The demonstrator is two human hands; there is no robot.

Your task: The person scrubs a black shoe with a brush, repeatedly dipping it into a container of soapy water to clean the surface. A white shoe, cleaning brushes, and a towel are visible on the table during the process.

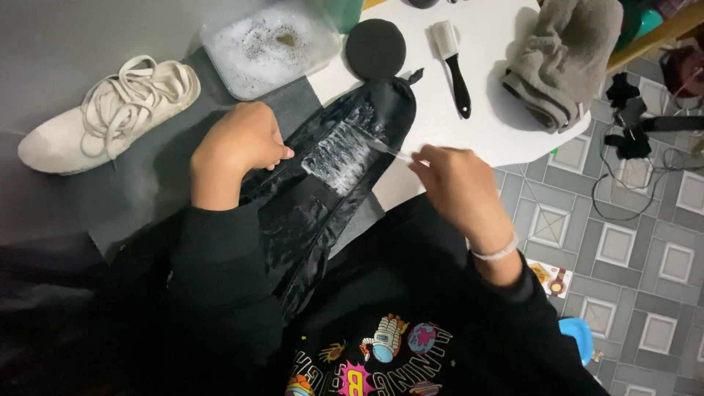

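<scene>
Foam sat in a white patch on the black shoe (323, 183), which lay lengthwise across the dark mat (293, 99) and partly over my lap, its far end reaching toward the round black lid (375, 48) on the white tabletop (484, 125). My left hand (238, 147) was curled into a loose fist, pressing down on the shoe's left side to keep it from shifting. My right hand (458, 187) had its fingers pinched together on the thin pale handle of a small brush (389, 150), whose tip touched the soapy patch. I judged the shoe light but floppy, its black surface glossy and wet, so it would likely slide under a loose grip; holding it from the dry side edge or from inside seemed firmest. The brush handle looked slim and probably slick with suds, so a pinch near its middle suited it. Beyond my left hand lay a white sneaker (106, 110) on the grey tabletop and a clear tray of soapy water (268, 44). A black-handled brush (453, 62) and a folded grey towel (561, 62) rested on the white tabletop, well apart from the shoe.
</scene>
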